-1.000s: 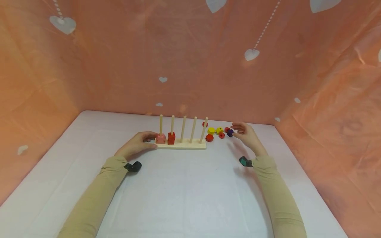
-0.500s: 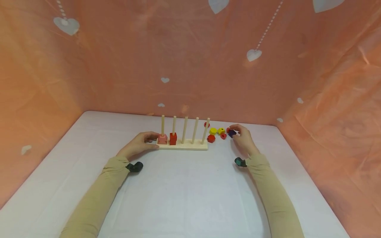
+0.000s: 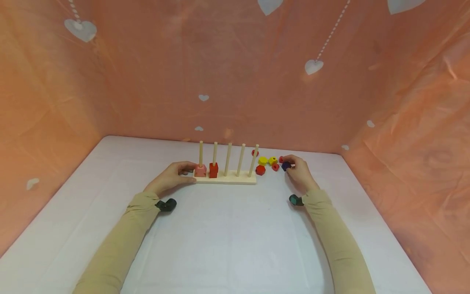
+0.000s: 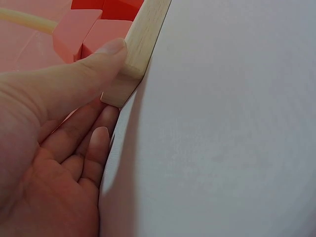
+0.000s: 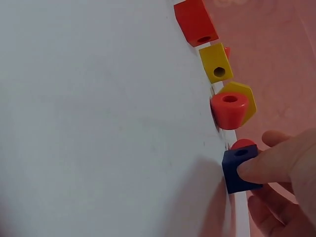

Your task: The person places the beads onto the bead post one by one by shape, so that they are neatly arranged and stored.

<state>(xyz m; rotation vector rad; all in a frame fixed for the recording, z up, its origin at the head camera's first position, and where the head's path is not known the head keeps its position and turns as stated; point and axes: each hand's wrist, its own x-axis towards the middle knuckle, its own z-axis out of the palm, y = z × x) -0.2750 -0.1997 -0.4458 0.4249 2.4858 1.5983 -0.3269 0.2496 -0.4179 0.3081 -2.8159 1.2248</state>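
A wooden peg stand [image 3: 235, 180] with several upright pegs stands on the table. My left hand [image 3: 169, 178] holds its left end, the thumb [image 4: 111, 52] on the base beside the pink block and the fingers round the end. That pink block [image 3: 200, 171] sits on the leftmost peg, and a red block [image 3: 213, 171] on the peg beside it. To the right of the stand, my right hand [image 3: 301, 174] pinches a dark blue bead [image 5: 234, 173] with a hole in it, the thumb across its near face. Part of the bead is hidden behind the thumb.
Between the stand and my right hand lie loose beads: a red one [image 3: 260, 170], yellow ones [image 5: 216, 63] and a small red tapered one [image 5: 229, 112]. Another red bead [image 3: 281, 159] is right by my right fingers. An orange cloth wall [image 3: 235, 81] rises behind the table.
My right hand has moved slightly down and inward over the blue bead, and its fingers have closed on it. The left hand keeps its place at the stand.
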